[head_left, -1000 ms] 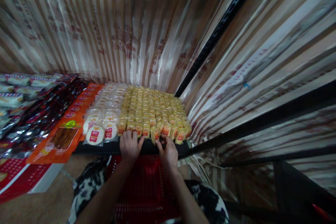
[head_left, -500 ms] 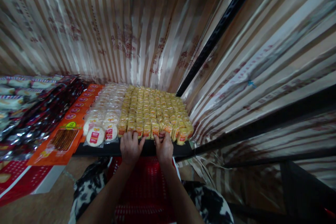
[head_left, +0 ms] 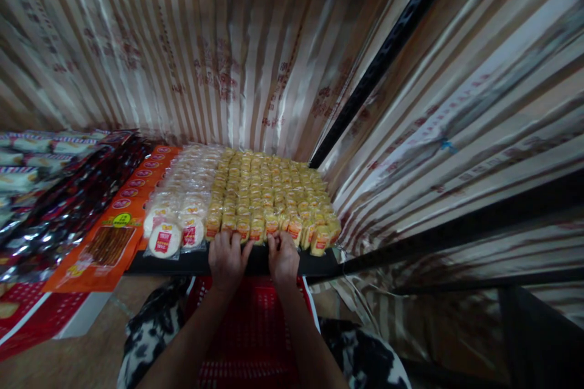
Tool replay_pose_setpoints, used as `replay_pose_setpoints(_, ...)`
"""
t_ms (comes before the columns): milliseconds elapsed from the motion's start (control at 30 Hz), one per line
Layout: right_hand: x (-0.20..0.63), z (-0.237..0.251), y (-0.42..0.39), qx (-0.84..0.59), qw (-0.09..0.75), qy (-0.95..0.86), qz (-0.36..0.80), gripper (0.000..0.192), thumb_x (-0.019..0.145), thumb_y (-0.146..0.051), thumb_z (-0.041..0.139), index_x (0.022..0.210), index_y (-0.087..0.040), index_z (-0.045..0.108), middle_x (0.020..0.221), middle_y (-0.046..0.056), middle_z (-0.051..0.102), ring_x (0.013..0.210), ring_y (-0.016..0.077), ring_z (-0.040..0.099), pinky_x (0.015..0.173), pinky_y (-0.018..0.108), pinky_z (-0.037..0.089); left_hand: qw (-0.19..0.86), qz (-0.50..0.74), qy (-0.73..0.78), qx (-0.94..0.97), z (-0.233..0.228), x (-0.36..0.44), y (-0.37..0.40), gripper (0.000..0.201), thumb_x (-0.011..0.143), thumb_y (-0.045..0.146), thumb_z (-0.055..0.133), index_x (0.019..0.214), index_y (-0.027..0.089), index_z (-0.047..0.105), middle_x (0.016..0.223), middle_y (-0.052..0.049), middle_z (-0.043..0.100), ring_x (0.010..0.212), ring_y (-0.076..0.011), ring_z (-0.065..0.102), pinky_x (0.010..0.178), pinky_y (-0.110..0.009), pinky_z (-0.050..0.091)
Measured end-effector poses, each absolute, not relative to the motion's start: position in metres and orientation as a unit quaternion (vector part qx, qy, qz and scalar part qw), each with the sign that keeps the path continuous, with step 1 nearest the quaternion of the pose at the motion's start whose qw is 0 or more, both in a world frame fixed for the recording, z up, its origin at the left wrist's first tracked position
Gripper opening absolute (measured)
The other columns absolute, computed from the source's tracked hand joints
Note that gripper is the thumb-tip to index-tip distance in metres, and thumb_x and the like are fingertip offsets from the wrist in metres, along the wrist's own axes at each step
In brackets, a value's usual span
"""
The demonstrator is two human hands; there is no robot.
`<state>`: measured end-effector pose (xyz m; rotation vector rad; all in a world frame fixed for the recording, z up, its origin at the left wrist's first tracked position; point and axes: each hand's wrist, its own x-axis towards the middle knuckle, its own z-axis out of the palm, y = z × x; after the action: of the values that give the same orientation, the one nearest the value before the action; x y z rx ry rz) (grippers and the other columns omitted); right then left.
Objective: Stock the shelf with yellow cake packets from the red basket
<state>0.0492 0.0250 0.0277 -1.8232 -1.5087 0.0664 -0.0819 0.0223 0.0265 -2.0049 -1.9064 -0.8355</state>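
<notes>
We note both hands at the dark shelf edge, left hand and right hand with fingers curled loosely against, not gripping, the front row of small yellow wrapped cakes, rows running toward twelve o'clock.

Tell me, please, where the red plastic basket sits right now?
In the head view the red basket sits low and central, just below the black shelf edge, between the person's forearms and under the left hand and right hand.
</notes>
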Motion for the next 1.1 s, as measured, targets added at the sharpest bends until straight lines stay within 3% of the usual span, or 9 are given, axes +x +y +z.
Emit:
replay_pose_setpoints(867,0.050,0.017,0.021,-0.718,0.365,-0.589,0.065,0.024,0.088,-0.036,0.043,0.077,-0.018,0.056,0.068,0.000,0.061,0.057,0.0108,0.054,0.057,0.021,0.037,0.121,-0.404,-0.612,-0.669,0.028,-0.088,0.022,0.019,0.084,0.034,0.057,0.073,0.019,0.063,0.076,-0.004,0.063,0.074,-0.0188,0.051,0.069,-0.031,0.036)
replay_pose_setpoints(1000,0.050,0.016,0.021,-0.712,0.380,-0.587,0.058,0.025,0.088,-0.037,0.042,0.078,-0.018,0.057,0.068,0.001,0.061,0.058,0.0116,0.055,0.057,0.021,0.039,0.119,-0.449,-0.534,-0.706,0.029,-0.083,0.016,0.014,0.084,0.026,0.057,0.076,0.017,0.063,0.075,-0.005,0.063,0.072,-0.0166,0.054,0.069,-0.030,0.042)
replay_pose_setpoints(1100,0.054,0.014,0.019,-0.692,0.397,-0.598,0.072,0.026,0.088,-0.035,0.040,0.079,-0.019,0.057,0.069,0.001,0.061,0.059,0.0123,0.056,0.060,0.022,0.042,0.105,-0.455,-0.416,-0.780,0.028,-0.069,0.009,0.015,0.086,0.017,0.051,0.092,0.014,0.064,0.089,-0.008,0.067,0.087,-0.0169,0.059,0.081,-0.030,0.047)
